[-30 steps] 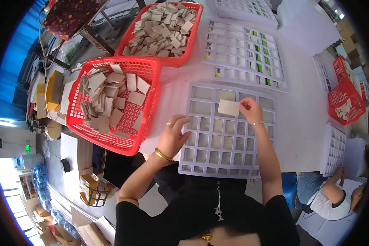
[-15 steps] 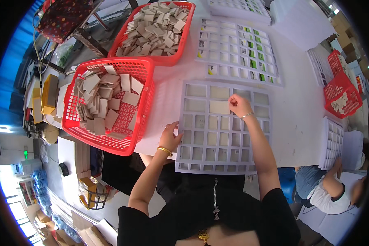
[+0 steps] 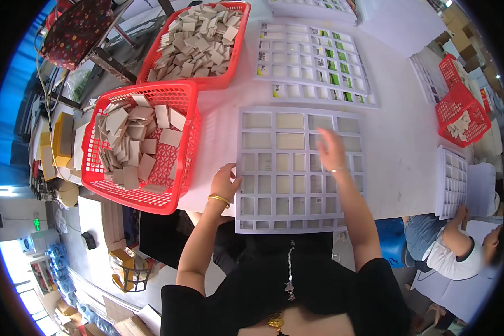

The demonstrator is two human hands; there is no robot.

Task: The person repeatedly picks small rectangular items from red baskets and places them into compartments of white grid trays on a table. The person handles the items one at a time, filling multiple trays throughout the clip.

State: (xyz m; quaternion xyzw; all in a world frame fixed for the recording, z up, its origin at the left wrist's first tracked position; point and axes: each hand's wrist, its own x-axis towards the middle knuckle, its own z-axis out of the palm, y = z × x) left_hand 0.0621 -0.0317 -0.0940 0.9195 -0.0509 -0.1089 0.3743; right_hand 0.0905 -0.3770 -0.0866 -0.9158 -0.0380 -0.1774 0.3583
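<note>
A white grid frame (image 3: 256,170) with rows of rectangular compartments lies flat in front of me. Cream flat pieces (image 3: 290,141) fill several compartments in its second and third columns; the others look grey. At the frame's left edge, my left hand (image 3: 224,186) is curled, with thumb and fingers against the rim. My right hand (image 3: 331,150) hovers over the upper right compartments, smeared by motion, so its fingers and anything in them cannot be made out. To the left, a red plastic basket (image 3: 186,148) holds loose beige rectangular pieces (image 3: 130,137).
Behind that basket stands another red basket (image 3: 238,47), heaped with similar pieces. Further back lie printed grid frames (image 3: 313,64) with green and yellow parts. On the right are a smaller red basket (image 3: 467,112), stacked frames (image 3: 452,182) and a seated person (image 3: 451,246).
My right hand has lifted off the cream piece in the second row and shifted slightly right. My left hand stays at the frame's edge. The whole view has shifted a little.
</note>
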